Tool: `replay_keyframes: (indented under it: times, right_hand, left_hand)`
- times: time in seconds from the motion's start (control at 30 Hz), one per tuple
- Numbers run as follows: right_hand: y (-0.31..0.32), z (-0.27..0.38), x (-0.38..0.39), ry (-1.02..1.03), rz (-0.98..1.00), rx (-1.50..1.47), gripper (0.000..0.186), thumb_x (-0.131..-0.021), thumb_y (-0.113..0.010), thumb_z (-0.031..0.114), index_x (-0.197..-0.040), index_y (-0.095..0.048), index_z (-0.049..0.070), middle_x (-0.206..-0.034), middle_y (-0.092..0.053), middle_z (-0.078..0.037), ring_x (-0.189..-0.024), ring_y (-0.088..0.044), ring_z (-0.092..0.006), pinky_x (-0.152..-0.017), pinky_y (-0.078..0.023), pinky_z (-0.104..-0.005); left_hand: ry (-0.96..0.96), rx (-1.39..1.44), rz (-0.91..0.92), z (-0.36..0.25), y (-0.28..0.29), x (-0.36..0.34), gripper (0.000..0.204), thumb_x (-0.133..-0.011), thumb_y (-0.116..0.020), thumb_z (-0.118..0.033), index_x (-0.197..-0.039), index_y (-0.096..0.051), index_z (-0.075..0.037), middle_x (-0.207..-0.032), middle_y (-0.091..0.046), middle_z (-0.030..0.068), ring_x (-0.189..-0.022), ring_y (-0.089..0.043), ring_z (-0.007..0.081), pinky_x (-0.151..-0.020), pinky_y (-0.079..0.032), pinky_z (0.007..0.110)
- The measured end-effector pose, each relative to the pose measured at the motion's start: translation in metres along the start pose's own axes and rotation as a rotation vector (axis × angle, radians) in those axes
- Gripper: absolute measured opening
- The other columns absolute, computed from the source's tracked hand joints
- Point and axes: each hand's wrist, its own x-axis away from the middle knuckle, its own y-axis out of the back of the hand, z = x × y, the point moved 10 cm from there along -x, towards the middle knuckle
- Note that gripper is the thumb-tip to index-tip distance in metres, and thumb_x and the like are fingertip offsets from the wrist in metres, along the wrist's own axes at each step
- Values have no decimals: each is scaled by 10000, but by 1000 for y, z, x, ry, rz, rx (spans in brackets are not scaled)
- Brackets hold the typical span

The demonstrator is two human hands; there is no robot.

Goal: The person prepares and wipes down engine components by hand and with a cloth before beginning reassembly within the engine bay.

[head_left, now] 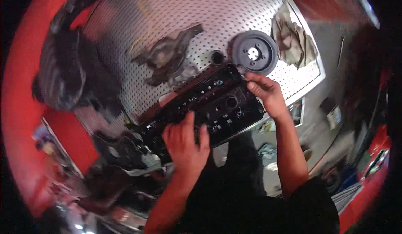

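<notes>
A long black engine cover [222,107] with holes and small fittings lies diagonally along the near edge of the perforated metal worktop [217,8]. My right hand [268,93] grips its upper right end, thumb and fingers curled at the corner; whether a small part is between them is unclear. My left hand [186,146] rests on the cover's left half with fingers spread apart. Just beyond the cover sit a dark grey pulley [255,52], a small dark cylindrical part [217,58] and an irregular greyish casting [163,54].
A crumpled brownish cloth [293,37] lies at the worktop's right edge. A bulky dark item [69,70] occupies the left side. Red surfaces [67,137] and other dark parts [117,148] crowd the lower left. The floor [339,91] beyond the right edge holds assorted objects.
</notes>
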Motion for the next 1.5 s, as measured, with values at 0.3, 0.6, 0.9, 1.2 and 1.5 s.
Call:
replay_keyframes:
  times: [0.3,0.6,0.9,1.2,1.5]
  right_hand:
    - [-3,4,22,68,-80,231,508,-846,-756,317,-1251,-636,35,-1205,-664,-199,-1138,-629,-385,-981,-479,-508]
    - [-9,9,30,52,129,243,535,-785,-769,268,-1223,-636,-9,-1032,-698,-232,-1018,-669,-413,-853,-533,-480]
    - [-24,148,145,129,142,85,358,-715,-825,147,-958,-607,-2,-824,-648,-182,-788,-669,-307,-720,-516,-408]
    - [-102,289,282,377,-24,423,342,-684,-780,178,-890,-573,-2,-817,-621,-232,-821,-629,-446,-716,-496,-514]
    - [-138,299,352,469,-139,645,375,-664,-793,164,-933,-591,0,-893,-612,-242,-882,-614,-455,-760,-491,-497]
  left_hand:
    - [417,384,169,-56,-107,-129,307,-899,-771,-174,-1029,-555,2,-768,-646,97,-644,-665,161,-570,-517,315]
    - [608,723,198,-64,-82,-104,143,-952,-619,13,-1023,-497,-6,-859,-642,122,-696,-705,223,-630,-613,355]
    - [363,1052,141,-97,68,-43,114,-967,-600,21,-1058,-533,15,-908,-663,125,-757,-703,203,-671,-611,354]
    - [61,1511,11,-85,239,30,137,-970,-588,39,-1104,-561,38,-973,-680,139,-784,-696,196,-717,-621,371]
    - [0,1619,5,-55,255,90,174,-970,-619,12,-1121,-539,48,-947,-679,146,-793,-708,202,-705,-627,344]
